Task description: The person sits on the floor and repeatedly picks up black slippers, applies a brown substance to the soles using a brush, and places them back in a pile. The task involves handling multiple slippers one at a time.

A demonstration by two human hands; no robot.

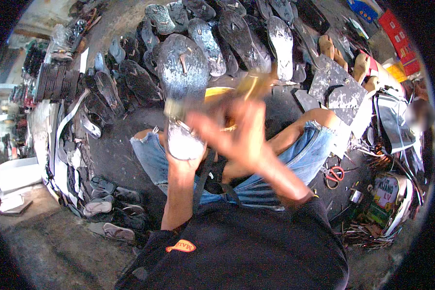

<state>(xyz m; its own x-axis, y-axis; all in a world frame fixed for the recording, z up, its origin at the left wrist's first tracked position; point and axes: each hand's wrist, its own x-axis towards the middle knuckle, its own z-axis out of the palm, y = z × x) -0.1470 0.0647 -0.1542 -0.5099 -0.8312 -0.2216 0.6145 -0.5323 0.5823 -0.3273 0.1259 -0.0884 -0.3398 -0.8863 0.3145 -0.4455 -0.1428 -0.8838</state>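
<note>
My left hand (178, 166) grips the heel end of a flip-flop sole (182, 70) with a wet, shiny face, held up in front of me; its fingers are mostly hidden behind the sole. A small thong strap piece stands up near the toe end. My right hand (244, 137) is smeared by motion over the sole's right side. With it moves a blurred yellowish-brown tool (253, 86), whose kind I cannot make out. Behind my hands, part of a yellow rim (220, 92) shows.
Many shiny soles (280, 48) lie beyond my knees. Finished sandals (116, 232) sit at lower left. Red-handled scissors (333, 176) lie right of my knee, near a tin (386, 198) and scraps. Wooden shoe lasts (326, 47) and dark sheets (336, 79) are at far right.
</note>
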